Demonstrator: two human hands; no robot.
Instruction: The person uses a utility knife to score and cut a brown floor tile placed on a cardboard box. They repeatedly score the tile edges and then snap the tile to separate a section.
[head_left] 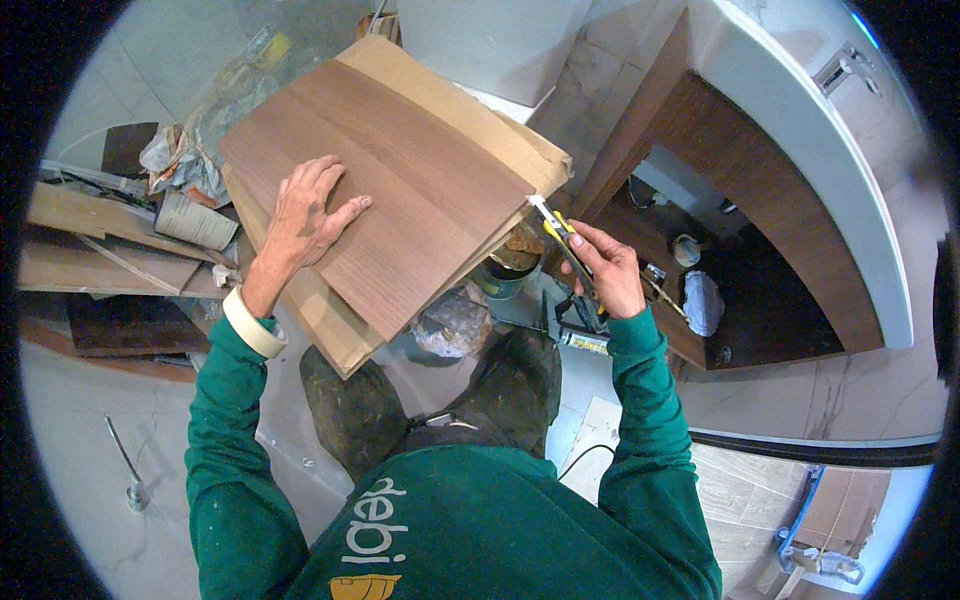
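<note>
My left hand (308, 215) lies with fingers spread on a brown wood-grain board (400, 190). A roll of pale masking tape (252, 325) circles my left wrist like a bracelet. Under the board, a sheet of tan cardboard (450, 105) sticks out along the far and near edges. My right hand (608, 268) grips a yellow and black utility knife (562, 238). The knife's tip end is at the board's right corner; whether the blade touches the board I cannot tell.
To the right stands a dark wood vanity cabinet (740, 140) under a white washbasin (850, 150). Wood offcuts (110, 260) and a white cylindrical container (195, 220) are stacked at left. A bucket (505, 275) and a plastic bag (452, 322) sit below the board.
</note>
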